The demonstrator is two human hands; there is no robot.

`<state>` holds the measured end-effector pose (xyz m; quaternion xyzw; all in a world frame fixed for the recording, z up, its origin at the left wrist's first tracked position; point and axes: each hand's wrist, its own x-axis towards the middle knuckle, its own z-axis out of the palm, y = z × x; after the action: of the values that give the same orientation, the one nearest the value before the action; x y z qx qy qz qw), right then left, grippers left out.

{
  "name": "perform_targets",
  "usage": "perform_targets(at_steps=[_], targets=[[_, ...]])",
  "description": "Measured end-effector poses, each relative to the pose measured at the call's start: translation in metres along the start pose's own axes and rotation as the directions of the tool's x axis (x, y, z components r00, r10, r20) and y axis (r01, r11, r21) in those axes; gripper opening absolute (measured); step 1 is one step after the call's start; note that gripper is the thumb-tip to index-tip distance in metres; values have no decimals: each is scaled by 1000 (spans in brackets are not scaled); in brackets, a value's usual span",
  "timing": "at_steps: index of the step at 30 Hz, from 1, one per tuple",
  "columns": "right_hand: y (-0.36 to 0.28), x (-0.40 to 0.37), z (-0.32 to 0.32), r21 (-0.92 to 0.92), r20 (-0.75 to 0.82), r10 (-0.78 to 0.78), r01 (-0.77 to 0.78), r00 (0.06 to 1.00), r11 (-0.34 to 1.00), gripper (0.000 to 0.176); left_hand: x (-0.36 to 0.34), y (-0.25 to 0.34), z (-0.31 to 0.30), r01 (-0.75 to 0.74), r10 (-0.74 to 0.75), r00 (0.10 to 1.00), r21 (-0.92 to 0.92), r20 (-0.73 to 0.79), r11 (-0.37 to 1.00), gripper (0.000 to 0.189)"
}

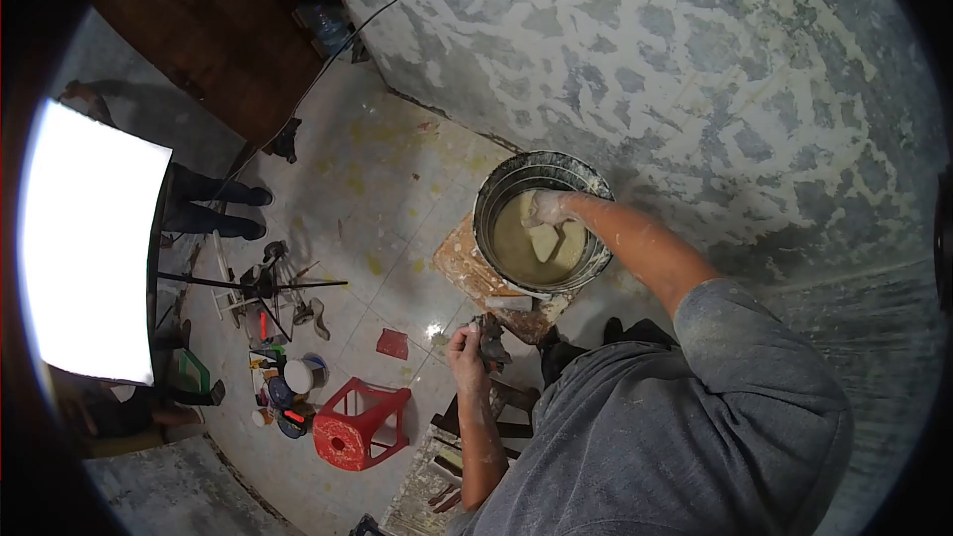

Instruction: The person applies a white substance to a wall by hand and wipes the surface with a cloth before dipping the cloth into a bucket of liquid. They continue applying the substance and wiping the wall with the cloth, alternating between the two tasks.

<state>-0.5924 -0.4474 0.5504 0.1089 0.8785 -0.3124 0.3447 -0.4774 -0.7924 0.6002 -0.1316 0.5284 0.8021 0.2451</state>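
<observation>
My right hand (549,206), coated with pale residue, reaches down into a black bucket (483,221) by the wall. Its fingers are bent and partly hidden; what they grip I cannot tell. Right below them, a pale cream slab (543,241) and a second pale piece (570,246) stand out of the cloudy beige mix (513,250). My left hand (467,352) is outside the bucket, closed at the edge of a crumpled dark grey rag (492,339). A small white block (509,303) lies beside the bucket on a stained board (457,256).
A patchy plastered wall (635,50) rises behind the bucket. On the tiled floor stand a red stool (342,437), several tubs and tools (288,397), and a light stand (260,283) beside a bright panel (94,238). A person's legs (213,203) show at left. A splattered bench (427,486) is close below me.
</observation>
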Motion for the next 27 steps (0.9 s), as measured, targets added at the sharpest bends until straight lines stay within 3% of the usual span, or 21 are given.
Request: perform_targets(at_steps=[2, 4, 5, 7, 8, 10, 11, 13, 14, 15, 17, 18, 19, 21, 22, 23, 25, 26, 27], targets=[[8, 7, 8, 11, -27, -28, 28, 999, 1000, 56, -1, 1, 1, 4, -4, 1000, 1, 3, 1000, 18], [5, -2, 12, -143, -128, -206, 188, 970, 972, 57, -1, 1, 2, 1, -1, 1000, -7, 5, 1000, 18], [4, -6, 11, -141, -126, -204, 186, 971, 972, 57, -2, 2, 1, -1, 1, 1000, -13, 6, 1000, 18], [-6, -22, 2, 51, -23, -88, 89, 996, 995, 53, -3, 3, 1, 7, -7, 1000, -5, 9, 1000, 18], [-9, -21, 2, 51, -25, -85, 86, 996, 995, 53, -3, 3, 1, 10, -10, 1000, 1, 12, 1000, 18], [-12, -12, 4, -33, -29, 115, -116, 993, 993, 52, -1, 0, -1, 8, -8, 1000, -7, 9, 1000, 18], [-13, -9, 7, -35, -30, 116, -117, 993, 993, 52, 0, -1, -2, 5, -5, 1000, -14, 3, 1000, 18], [-23, -13, 15, -313, 59, 150, -124, 987, 942, 52, 0, -2, -6, 28, -28, 1000, -23, 10, 999, 17], [-26, -26, 16, -306, 53, 119, -97, 991, 947, 41, 1, -2, -8, 50, -50, 999, -30, 16, 998, 17], [-23, -22, 15, -311, 52, 116, -94, 992, 946, 41, 2, -2, -9, 45, -45, 999, -34, 14, 998, 17], [-18, -8, 13, -249, -98, -95, 68, 991, 966, 36, 0, -2, -13, 33, -31, 999, -51, 27, 998, 17], [-51, -51, -14, -10, -172, -119, 119, 978, 993, 31, -1, -1, -14, 29, -28, 999, -54, 19, 998, 17], [-50, -48, -19, -14, -171, -125, 124, 977, 992, 31, -2, 1, -11, 11, -11, 1000, -56, -9, 998, 17], [-37, -47, -23, 224, -119, -204, 226, 972, 948, 31, -3, 2, -10, -3, 1, 1000, -54, -28, 999, 18], [-34, -42, -19, -24, -150, -203, 202, 968, 979, 29, -1, 1, -11, -5, 4, 1000, -58, -24, 998, 18], [-31, -38, -17, -25, -157, -199, 198, 967, 980, 29, 1, 1, -11, -8, 7, 1000, -63, -19, 998, 18], [-29, -25, -6, -341, 126, 18, 26, 992, 940, 34, 0, 8, -9, 19, -20, 1000, -53, -4, 998, 18], [-25, -7, 10, -540, 198, 196, -60, 960, 839, 37, -1, 10, -9, 50, -50, 999, -39, 1, 998, 17], [-27, -10, 21, -540, 201, 195, -57, 960, 840, 37, -1, 9, -9, 50, -50, 999, -38, -1, 998, 17]])
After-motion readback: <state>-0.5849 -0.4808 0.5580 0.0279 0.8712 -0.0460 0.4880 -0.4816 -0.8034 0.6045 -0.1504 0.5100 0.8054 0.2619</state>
